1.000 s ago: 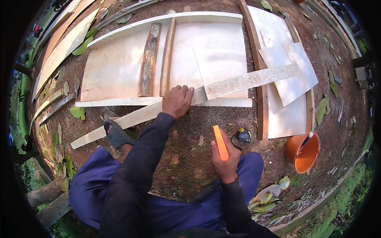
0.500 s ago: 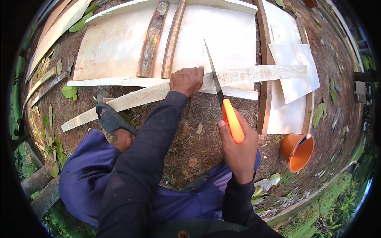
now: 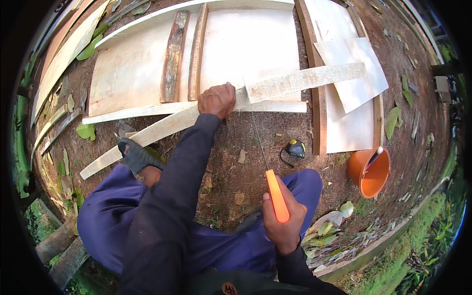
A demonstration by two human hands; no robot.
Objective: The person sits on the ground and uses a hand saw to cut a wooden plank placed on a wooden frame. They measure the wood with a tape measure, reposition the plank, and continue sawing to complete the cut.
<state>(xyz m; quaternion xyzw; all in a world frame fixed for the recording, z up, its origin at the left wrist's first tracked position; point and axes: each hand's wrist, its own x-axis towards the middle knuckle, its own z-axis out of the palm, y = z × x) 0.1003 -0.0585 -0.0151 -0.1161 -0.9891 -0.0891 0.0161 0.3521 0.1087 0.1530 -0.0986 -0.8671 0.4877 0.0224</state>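
My right hand (image 3: 285,216) is wrapped round the orange handle of a handsaw (image 3: 277,196), low in front of my knee. Its thin blade points away from me, the far end at a long pale wooden plank (image 3: 147,135). Fingers curled, my left hand (image 3: 217,101) grips the plank just left of the blade. At the blade the plank's line breaks: the right-hand piece (image 3: 307,81) sits at a slightly different angle from the left part. Whether the two are fully parted I cannot tell. My sandalled left foot (image 3: 142,156) is against the plank's near end.
Beyond the plank lies a pale panel (image 3: 250,44) with wooden battens (image 3: 197,54) across it. A second framed panel (image 3: 349,135) with a loose sheet (image 3: 361,91) lies right. A tape measure (image 3: 295,148) and an orange bucket (image 3: 355,169) are on the ground.
My right hand has drawn the saw back toward me. The plank's right-hand piece has shifted out of line with the left part. The tape measure has come into sight.
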